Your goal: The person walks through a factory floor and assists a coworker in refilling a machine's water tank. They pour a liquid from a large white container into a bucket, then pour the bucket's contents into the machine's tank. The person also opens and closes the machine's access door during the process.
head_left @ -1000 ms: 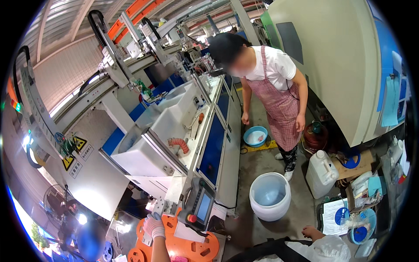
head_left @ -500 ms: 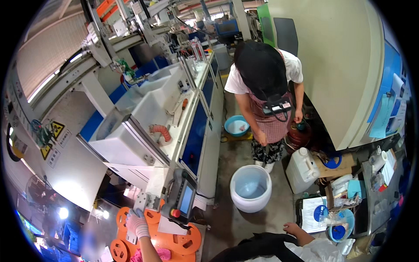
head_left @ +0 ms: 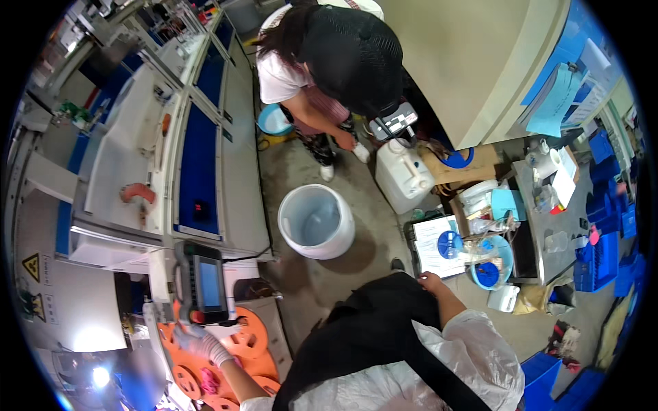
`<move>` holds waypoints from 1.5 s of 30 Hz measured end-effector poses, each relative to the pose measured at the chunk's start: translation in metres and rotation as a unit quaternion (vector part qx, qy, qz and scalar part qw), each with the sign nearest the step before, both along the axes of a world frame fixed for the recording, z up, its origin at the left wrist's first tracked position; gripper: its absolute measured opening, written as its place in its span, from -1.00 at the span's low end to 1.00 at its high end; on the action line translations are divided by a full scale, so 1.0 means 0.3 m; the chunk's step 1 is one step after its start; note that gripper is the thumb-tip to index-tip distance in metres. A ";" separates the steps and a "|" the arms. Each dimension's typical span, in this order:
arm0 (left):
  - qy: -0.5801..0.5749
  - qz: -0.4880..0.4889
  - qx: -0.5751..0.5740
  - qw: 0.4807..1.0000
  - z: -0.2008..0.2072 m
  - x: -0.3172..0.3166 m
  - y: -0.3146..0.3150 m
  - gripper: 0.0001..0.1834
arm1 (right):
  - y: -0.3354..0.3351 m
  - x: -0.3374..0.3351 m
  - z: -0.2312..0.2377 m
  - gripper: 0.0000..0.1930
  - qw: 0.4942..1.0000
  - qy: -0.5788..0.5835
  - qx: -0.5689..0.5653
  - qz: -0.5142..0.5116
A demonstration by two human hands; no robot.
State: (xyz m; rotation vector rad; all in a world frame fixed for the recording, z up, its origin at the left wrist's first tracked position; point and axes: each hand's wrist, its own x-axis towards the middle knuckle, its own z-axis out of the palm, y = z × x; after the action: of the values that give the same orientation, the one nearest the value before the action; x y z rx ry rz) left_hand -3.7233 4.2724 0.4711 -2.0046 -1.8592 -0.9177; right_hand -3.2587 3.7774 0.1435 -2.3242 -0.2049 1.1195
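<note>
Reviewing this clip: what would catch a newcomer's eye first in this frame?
Probably the big pale bucket standing open on the concrete floor mid-frame, with a co-worker in a dark cap bent over just behind it. Lower left, the gloved left hand rests on bright orange reels below a handheld control screen; the bare right hand sits at the person's hip.

Grey concrete floor [head_left: 312, 168], beige wall [head_left: 473, 61]

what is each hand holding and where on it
The gloved left hand lies flat on an orange spoked reel, near its rim, without a clear grip. The bare right hand rests at the hip, holding nothing.
</note>
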 end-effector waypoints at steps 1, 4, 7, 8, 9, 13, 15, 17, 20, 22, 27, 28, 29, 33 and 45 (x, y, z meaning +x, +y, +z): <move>-0.059 -0.038 -0.084 0.994 -0.083 0.111 -0.088 -0.58 | -0.032 0.047 0.004 -0.64 0.999 0.026 0.003 -0.018; 0.119 -0.190 -0.170 0.960 -0.277 0.441 -0.289 -0.56 | -0.111 0.194 0.044 -0.60 0.993 0.015 0.093 -0.073; 0.178 -0.369 -0.291 0.864 -0.376 0.683 -0.444 -0.47 | -0.189 0.325 0.095 -0.60 0.952 0.121 0.074 -0.272; 0.164 -0.386 -0.333 0.844 -0.397 0.733 -0.490 -0.50 | -0.204 0.368 0.106 -0.61 0.960 0.105 0.052 -0.253; 0.139 -0.417 -0.336 0.833 -0.414 0.763 -0.524 -0.53 | -0.214 0.408 0.116 -0.62 0.969 0.095 0.033 -0.227; 0.051 -0.311 -0.508 0.802 -0.484 0.741 -0.574 -0.56 | -0.153 0.538 0.128 -0.64 0.972 0.120 0.015 -0.203; 0.034 -0.238 -0.602 0.762 -0.525 0.667 -0.550 -0.56 | -0.057 0.563 0.130 -0.64 0.973 0.119 0.020 -0.198; 0.027 -0.190 -0.626 0.756 -0.566 0.585 -0.538 -0.53 | 0.067 0.558 0.133 -0.61 0.978 0.134 0.032 -0.158; -0.060 -0.125 -0.651 0.746 -0.633 0.492 -0.533 -0.52 | 0.240 0.512 0.161 -0.59 0.988 0.131 0.039 -0.067; -0.069 -0.106 -0.671 0.730 -0.683 0.465 -0.524 -0.53 | 0.348 0.480 0.187 -0.58 0.994 0.089 0.043 0.049; -0.038 -0.129 -0.745 0.654 -0.808 0.461 -0.402 -0.56 | 0.571 0.461 0.237 -0.59 0.990 0.066 0.024 0.125; -0.011 -0.119 -0.734 0.669 -0.829 0.466 -0.365 -0.57 | 0.594 0.466 0.249 -0.59 0.988 0.053 0.017 0.144; -0.054 -0.117 -0.721 0.681 -0.847 0.472 -0.325 -0.58 | 0.610 0.474 0.257 -0.59 0.985 0.039 -0.008 0.170; -0.185 -0.060 -0.657 0.729 -0.924 0.512 -0.187 -0.66 | 0.592 0.542 0.249 -0.56 0.981 0.048 -0.069 0.175; -0.154 -0.025 -0.679 0.718 -1.305 0.708 -0.525 -0.57 | 0.563 1.136 -0.275 -0.58 0.977 -0.041 -0.169 0.128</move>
State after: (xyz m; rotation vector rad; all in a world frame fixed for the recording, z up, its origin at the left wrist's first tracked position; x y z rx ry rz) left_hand -3.5108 4.1148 0.0797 -2.6014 -3.1966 0.4654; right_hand -2.9180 3.9463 0.0609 -2.7071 -0.3792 1.2638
